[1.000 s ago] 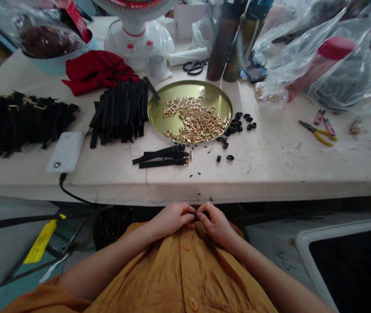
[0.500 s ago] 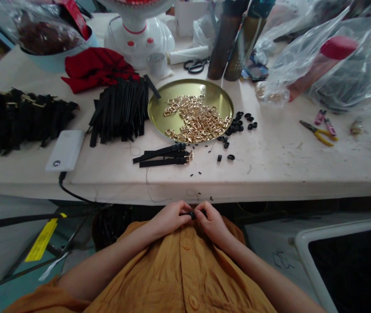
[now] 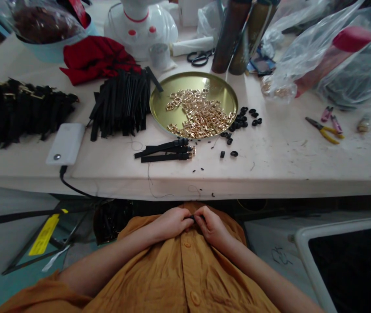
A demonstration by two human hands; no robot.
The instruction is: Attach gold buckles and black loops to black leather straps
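In front of my lap, below the table edge, my left hand (image 3: 175, 222) and my right hand (image 3: 214, 226) meet with fingertips pinched. Between them is a black strap (image 3: 192, 217), mostly covered by my fingers, so its buckle end cannot be made out. On the table just ahead lie several finished black straps with gold buckles (image 3: 167, 152). Behind these stands a round gold tray (image 3: 162, 104) holding a heap of small gold buckles (image 3: 205, 116). Small black loops (image 3: 242, 118) are scattered at the tray's right side. A thick pile of black strips (image 3: 121, 104) lies to its left.
A white power bank (image 3: 66, 145) with a cable sits near the front edge. Yellow-handled pliers (image 3: 324, 130) lie at right, black scissors (image 3: 200, 58) behind the tray. A red cloth (image 3: 98, 58), a white fan base (image 3: 142, 32), bottles (image 3: 232, 39) and plastic bags line the back.
Both hands have sunk slightly toward my lap, and the fingers have closed nearer together over the black strap. The view has tilted a little; the things on the table stay in place.
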